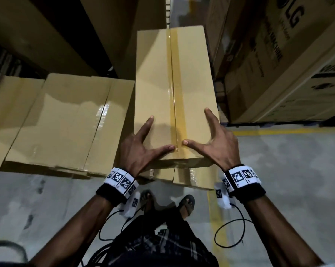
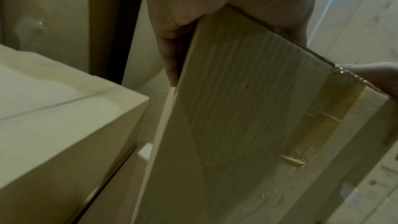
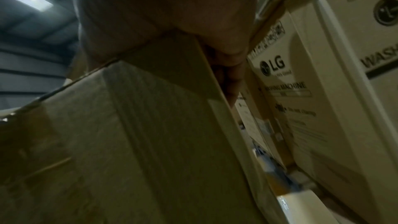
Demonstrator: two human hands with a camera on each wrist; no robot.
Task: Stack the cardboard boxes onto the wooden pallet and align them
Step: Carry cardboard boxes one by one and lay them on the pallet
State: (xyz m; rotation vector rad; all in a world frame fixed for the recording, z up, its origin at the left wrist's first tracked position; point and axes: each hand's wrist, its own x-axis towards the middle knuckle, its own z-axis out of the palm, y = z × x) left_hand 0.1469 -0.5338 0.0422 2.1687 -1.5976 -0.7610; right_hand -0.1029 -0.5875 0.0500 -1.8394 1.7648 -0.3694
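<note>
A long cardboard box (image 1: 162, 83) with tape down its middle lies lengthwise away from me, on top of another box (image 1: 191, 180) whose near end shows below it. My left hand (image 1: 143, 149) spans the near left corner: thumb and index finger flat on top, the other fingers (image 2: 170, 60) straight down the left side. My right hand (image 1: 218, 145) mirrors it at the near right corner, the thumb tip meeting the tape. Both wrist views show the box's end face (image 2: 247, 117) (image 3: 129, 134) close up. No wooden pallet is visible.
A lower row of taped boxes (image 1: 62, 122) sits directly to the left. Tall printed appliance cartons (image 1: 278, 64) stand close on the right, more cartons (image 1: 37, 35) at the back left. Grey floor with yellow lines (image 1: 278, 131) lies near me, and my feet (image 1: 185, 205) stand below the box.
</note>
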